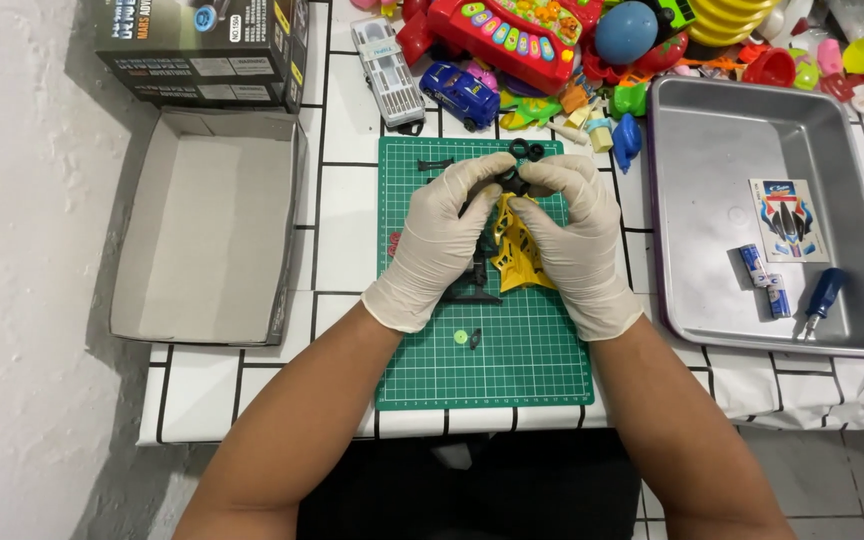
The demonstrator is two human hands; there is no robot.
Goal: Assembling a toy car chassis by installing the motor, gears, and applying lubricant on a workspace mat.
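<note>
Centrally, left hand (444, 238) and right hand (574, 240) clamped on yellow toy part (514, 250), green mat (512, 365) margins open

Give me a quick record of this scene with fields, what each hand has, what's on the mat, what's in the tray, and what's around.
Left hand: gloved left hand grips the black part of a small toy car kit
Right hand: gloved right hand holds the yellow body shell
Mat: green cutting mat with a small green gear and black rings
Tray: metal tray holding a sticker sheet, two batteries and a blue-handled screwdriver
Left of mat: open cardboard box lid
Behind: pile of colourful toys
</note>
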